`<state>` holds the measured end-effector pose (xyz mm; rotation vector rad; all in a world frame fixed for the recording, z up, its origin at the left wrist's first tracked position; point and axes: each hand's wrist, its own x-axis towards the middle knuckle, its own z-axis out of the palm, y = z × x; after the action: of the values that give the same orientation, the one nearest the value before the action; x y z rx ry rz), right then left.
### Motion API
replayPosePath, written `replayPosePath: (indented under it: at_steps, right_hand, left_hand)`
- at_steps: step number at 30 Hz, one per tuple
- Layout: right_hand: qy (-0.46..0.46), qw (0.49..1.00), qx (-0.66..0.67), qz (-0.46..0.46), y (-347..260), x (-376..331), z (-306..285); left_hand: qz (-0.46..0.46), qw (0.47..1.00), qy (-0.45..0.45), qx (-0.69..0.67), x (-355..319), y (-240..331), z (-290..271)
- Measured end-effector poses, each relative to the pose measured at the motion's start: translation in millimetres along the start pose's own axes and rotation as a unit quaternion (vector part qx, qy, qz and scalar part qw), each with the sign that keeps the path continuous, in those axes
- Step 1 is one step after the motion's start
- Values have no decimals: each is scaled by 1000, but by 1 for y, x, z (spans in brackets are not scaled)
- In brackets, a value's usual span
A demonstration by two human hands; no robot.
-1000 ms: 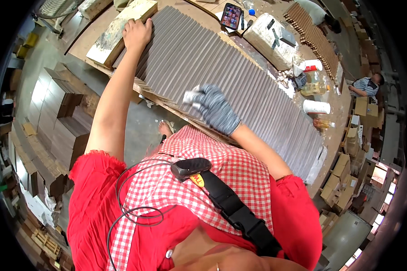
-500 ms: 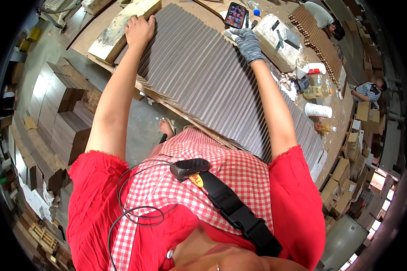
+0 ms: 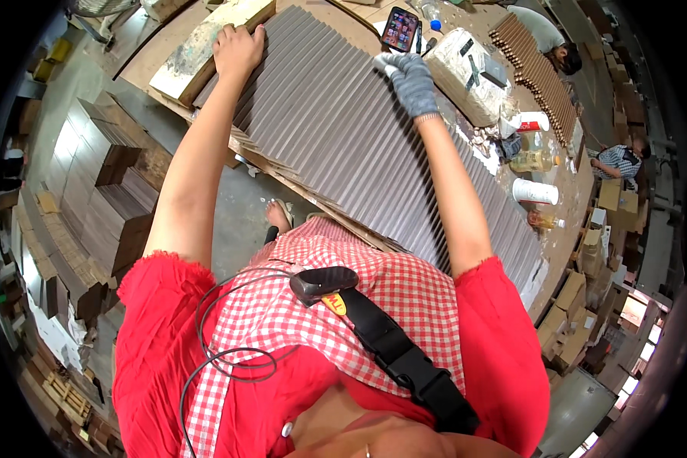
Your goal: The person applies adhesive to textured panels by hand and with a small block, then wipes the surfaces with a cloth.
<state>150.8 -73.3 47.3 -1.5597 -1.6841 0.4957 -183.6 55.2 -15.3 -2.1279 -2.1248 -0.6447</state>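
Gloved right hand [image 3: 414, 84] is curled — grip unclear — grey strips [image 3: 328, 114] beneath and leftward.

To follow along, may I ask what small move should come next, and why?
Perhaps run the grey-gloved right hand along the thin grey-brown strips, as it is at their far edge and the bare left hand is at their left end.

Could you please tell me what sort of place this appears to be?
Probably a factory or workshop: a worktable bears a long row of grey-brown strips, stacks of similarly coloured panels stand at left, and cardboard boxes crowd the right.
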Motion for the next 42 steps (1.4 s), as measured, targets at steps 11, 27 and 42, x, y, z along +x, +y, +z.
replayPosePath:
  at_steps: [11, 27, 42]
  right_hand:
    - [-58, 996, -68, -9, 7, -3, 10]
    - [-139, 987, 68, -37, -62, -96, 14]
    - [-306, 940, 72, -130, -119, -164, 40]
  left_hand:
    - [-7, 1000, 6, -9, -3, 4, 0]
    - [-6, 1000, -1, -12, -4, 15, -2]
    - [7, 1000, 9, -10, -4, 11, 8]
